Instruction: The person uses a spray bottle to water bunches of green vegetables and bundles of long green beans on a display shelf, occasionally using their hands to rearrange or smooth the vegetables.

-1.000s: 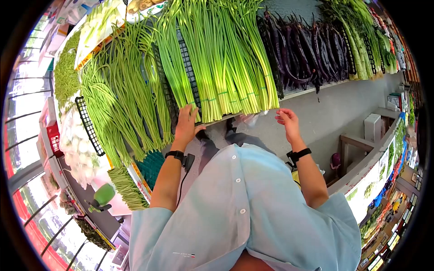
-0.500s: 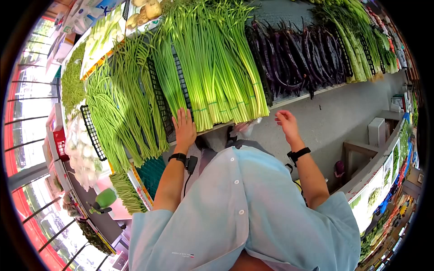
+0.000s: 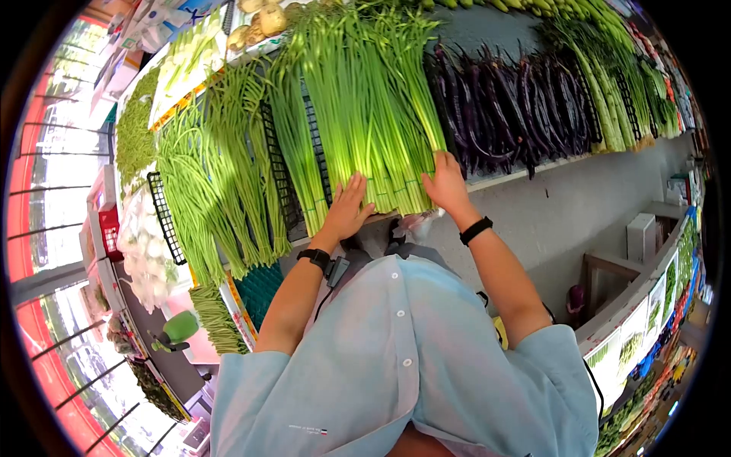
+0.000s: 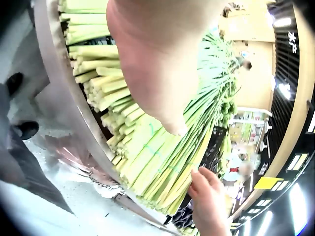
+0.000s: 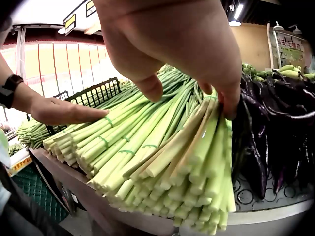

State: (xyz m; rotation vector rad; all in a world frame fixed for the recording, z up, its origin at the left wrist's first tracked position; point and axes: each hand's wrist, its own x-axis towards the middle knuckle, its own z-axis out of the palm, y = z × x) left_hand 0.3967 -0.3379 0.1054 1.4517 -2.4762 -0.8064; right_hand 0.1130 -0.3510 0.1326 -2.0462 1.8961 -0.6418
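Note:
Long garlic scapes [image 3: 381,145], tied in bundles with green bands, lie side by side with their pale cut ends toward me. My left hand [image 3: 349,209] rests on the left part of the pile near those ends, fingers straight. At the pile's right edge, my right hand [image 3: 448,189] holds the outermost bundle. In the right wrist view its fingers [image 5: 227,101] curl down over the bundle's side, beside the dark eggplants [image 5: 261,132], while its thumb stands apart over the stalks. The left wrist view shows the right hand [image 4: 206,196] at the far edge of the scapes.
Black plastic dividers [image 3: 280,167] separate the scapes from long beans [image 3: 221,175] on the left. Purple eggplants [image 3: 510,114] fill the section to the right. A clear plastic bag [image 3: 417,227] hangs below the counter's front edge. Another counter [image 3: 647,297] stands at the right.
My left hand has moved right, from the stalks by the divider onto the main pile. The right hand has come up and left from the air to the pile's right edge and taken hold there.

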